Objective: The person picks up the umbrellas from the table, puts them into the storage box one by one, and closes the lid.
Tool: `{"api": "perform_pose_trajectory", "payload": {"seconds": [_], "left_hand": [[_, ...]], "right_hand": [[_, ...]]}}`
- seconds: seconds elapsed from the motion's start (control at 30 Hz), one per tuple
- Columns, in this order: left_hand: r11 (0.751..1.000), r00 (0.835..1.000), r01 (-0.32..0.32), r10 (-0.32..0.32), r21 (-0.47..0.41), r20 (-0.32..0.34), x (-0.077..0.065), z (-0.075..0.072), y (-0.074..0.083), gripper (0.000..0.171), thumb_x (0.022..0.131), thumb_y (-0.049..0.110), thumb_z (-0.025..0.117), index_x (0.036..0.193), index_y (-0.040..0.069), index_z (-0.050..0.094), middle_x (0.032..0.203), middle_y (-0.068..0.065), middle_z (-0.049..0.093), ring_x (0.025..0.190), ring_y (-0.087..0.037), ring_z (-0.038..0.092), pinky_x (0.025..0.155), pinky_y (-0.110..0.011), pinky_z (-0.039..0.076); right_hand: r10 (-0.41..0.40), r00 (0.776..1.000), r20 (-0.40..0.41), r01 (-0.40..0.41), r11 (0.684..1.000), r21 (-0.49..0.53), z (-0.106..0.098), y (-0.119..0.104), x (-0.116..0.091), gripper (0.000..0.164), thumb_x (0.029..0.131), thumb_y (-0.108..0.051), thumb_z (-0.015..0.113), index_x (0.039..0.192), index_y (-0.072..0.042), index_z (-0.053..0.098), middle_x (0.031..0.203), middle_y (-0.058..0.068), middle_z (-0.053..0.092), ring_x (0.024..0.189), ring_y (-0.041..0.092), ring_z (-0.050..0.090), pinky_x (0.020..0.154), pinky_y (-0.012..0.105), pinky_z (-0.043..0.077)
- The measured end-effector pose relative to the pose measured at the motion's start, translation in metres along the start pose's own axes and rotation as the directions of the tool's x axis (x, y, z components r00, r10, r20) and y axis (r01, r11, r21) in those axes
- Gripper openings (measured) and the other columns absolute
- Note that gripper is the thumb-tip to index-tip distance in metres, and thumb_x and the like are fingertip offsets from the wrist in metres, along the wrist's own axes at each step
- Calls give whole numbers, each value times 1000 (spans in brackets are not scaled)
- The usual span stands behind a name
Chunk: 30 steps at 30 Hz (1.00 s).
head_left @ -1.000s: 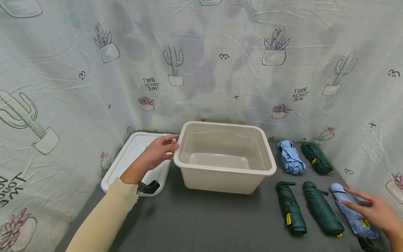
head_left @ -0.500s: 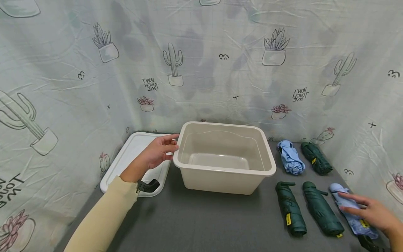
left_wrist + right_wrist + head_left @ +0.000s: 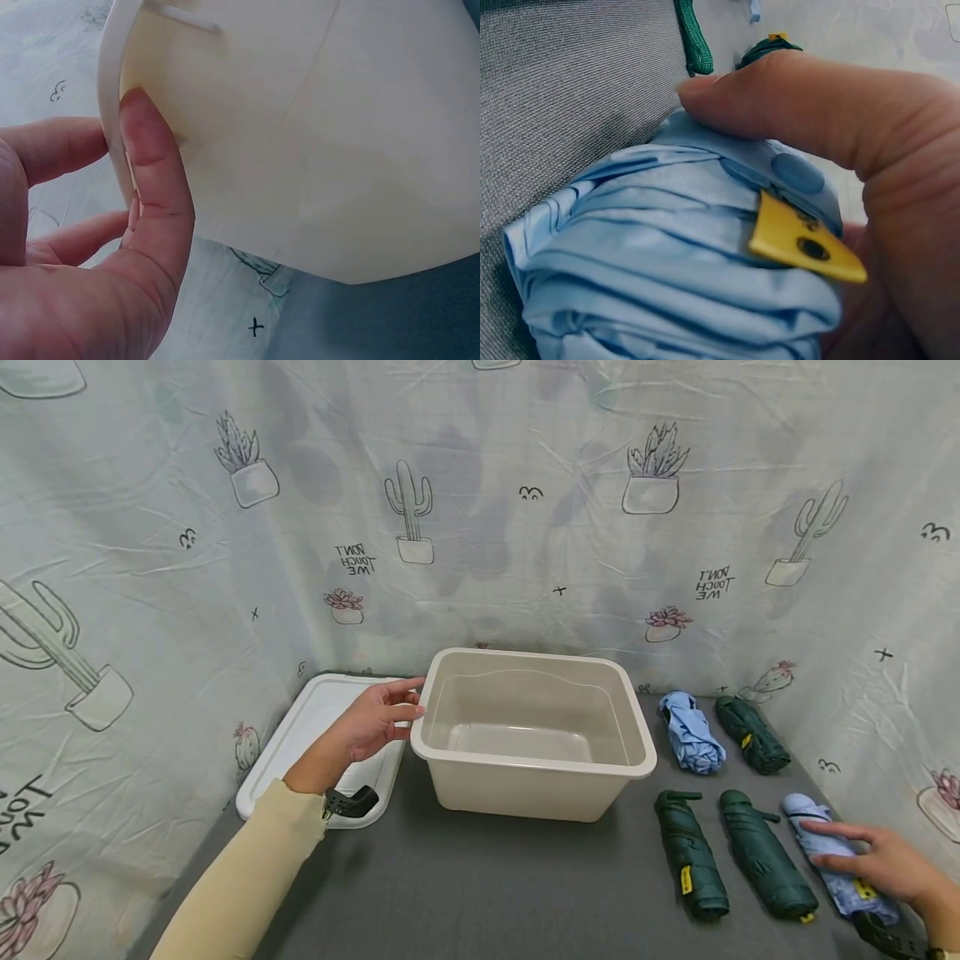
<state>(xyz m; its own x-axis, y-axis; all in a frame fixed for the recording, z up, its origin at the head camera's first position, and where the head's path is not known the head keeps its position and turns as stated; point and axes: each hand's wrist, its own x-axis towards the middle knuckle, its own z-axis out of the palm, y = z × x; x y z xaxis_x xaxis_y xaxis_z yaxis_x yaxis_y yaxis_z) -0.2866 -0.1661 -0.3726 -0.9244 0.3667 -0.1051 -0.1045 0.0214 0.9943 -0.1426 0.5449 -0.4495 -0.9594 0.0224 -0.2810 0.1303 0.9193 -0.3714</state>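
My left hand holds the left rim of a beige plastic bin; in the left wrist view its thumb and fingers pinch the rim from both sides. At the lower right, my right hand grips a light blue folded umbrella. Close up in the right wrist view, the thumb lies along one side of this blue umbrella, which bears a yellow tag. The other fingers are mostly hidden behind it. Two dark green folded umbrellas, one nearer and one farther left, lie beside it.
Behind these lie another light blue umbrella and a dark green one. A white lid lies left of the bin, partly under my left forearm. The grey table is enclosed by a cactus-print curtain.
My right hand has moved slightly left and down onto the near blue umbrella, its fingers settling around it. The left hand stays at the bin's rim. The view shifted very slightly.
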Motion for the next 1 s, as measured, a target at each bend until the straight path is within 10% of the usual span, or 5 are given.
{"api": "perform_pose_trajectory", "payload": {"seconds": [0.63,0.77,0.87,1.0], "left_hand": [[1000,1000,-10,10,1,4,1,2,2,62,98,4,66,155,4,42,123,-11,57,103,-18,67,85,-35,63],[1000,1000,-10,10,1,11,2,1,2,62,98,4,66,155,3,42,123,-11,57,103,-18,67,85,-35,63],[1000,1000,-11,11,1,14,1,1,3,62,98,3,66,156,3,42,123,-11,57,103,-18,67,85,-35,63],[1000,1000,-10,10,1,8,0,2,4,62,98,2,66,156,3,42,121,-11,56,102,-19,67,84,-34,64]], "right_hand": [[-63,996,-66,64,998,7,-1,2,2,50,89,-30,78,130,-2,69,133,49,49,113,61,55,81,67,51],[-76,992,-101,77,997,9,-5,-3,1,48,90,-30,78,130,-3,70,131,45,55,96,18,64,75,45,55],[-89,989,-122,92,996,20,-9,-9,1,49,92,-30,77,131,-2,69,133,43,56,88,-16,43,70,36,54],[-120,981,-151,128,991,47,-14,-21,1,49,92,-26,77,131,1,67,132,42,57,87,-21,41,68,39,58]]}}
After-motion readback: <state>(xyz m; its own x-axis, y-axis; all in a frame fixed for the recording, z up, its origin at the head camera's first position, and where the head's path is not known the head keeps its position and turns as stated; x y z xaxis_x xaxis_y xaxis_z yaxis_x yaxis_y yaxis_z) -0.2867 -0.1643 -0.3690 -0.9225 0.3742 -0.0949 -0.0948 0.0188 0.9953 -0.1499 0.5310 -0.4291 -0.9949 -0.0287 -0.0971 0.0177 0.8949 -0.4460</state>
